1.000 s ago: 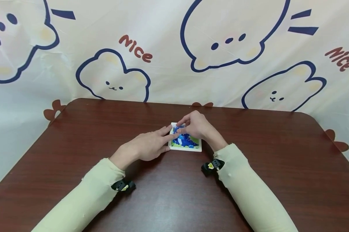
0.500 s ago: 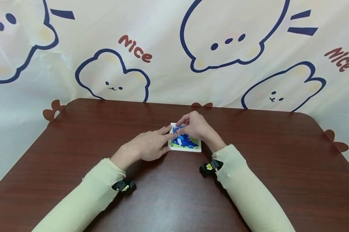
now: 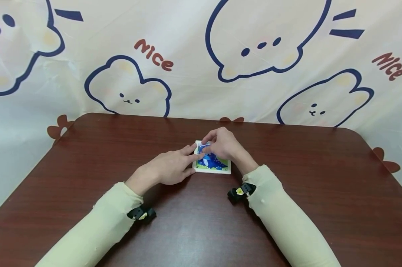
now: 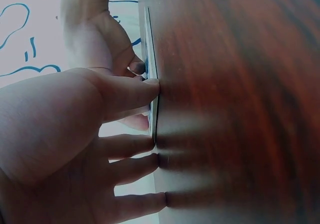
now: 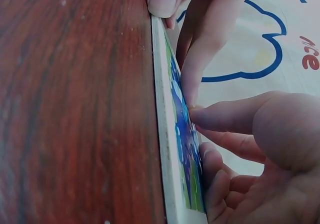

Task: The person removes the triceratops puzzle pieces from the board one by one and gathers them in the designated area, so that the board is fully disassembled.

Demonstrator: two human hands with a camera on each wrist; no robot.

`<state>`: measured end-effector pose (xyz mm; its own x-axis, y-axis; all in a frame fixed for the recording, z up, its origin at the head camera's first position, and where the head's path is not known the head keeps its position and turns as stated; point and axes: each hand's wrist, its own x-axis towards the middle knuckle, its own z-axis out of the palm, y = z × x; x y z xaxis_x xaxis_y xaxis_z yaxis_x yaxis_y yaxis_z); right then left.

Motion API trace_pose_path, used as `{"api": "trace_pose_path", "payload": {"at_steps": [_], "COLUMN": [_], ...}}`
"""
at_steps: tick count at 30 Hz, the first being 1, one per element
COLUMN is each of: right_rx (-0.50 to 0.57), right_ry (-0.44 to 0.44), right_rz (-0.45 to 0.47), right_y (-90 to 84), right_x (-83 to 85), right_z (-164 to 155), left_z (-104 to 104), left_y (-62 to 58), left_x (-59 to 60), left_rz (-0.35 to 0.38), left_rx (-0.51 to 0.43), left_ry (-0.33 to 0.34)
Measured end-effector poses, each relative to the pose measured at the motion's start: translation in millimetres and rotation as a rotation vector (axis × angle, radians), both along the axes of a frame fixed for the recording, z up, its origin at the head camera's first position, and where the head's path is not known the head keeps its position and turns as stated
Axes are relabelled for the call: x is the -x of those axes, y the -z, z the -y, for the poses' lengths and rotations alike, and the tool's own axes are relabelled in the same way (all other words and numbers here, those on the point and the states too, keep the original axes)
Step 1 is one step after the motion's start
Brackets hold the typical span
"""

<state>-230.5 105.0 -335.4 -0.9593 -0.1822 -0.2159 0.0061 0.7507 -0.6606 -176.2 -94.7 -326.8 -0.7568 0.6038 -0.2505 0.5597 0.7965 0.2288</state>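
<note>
A small square picture board with a white border and a blue dinosaur on green lies flat on the table. Across its left side reaches my left hand, fingers mostly straight; its index finger lies on the picture and its thumb touches the near edge. In the left wrist view, other left fingertips rest on the tabletop. My right hand bends over the board's upper part, thumb and index tips on the picture. The right thumb meets the printed surface beside the left index finger; I cannot tell whether it pinches a piece there.
The dark brown wooden table runs back to a pale curtain printed with blue outlined cartoon shapes and red lettering. Black wrist cameras sit at both cuffs.
Both hands keep their places on the board, with hardly any motion of the fingers. The right forearm has shifted very slightly left, and the whole head view has drifted a little.
</note>
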Motion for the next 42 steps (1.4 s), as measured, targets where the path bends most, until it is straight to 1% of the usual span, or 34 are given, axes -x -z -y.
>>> {"api": "trace_pose_path", "payload": {"at_steps": [7,21,26,34,42], "right_rx": [0.008,0.000,0.006,0.009,0.016], "right_ry": [0.006,-0.002,0.000,0.012,0.018], "right_rz": [0.008,0.010,0.018,0.021,0.013], "right_y": [-0.2,-1.1,-1.1,-0.1,1.9], "right_x": [1.7,2.7,2.1,1.8,0.4], "right_z": [2.1,2.0,1.7,0.9,0.0], "left_z": [2.4,2.7,2.4,2.0,1.5], "left_y": [0.4,-0.1,-0.1,0.4,2.3], "left_x": [0.8,2.5,2.1,1.3,1.2], "left_rz": [0.010,0.089,0.093,0.088,0.094], "left_rx": [-0.018,0.054,0.056,0.042,0.023], "left_ry": [-0.016,-0.040,-0.038,-0.016,-0.017]}}
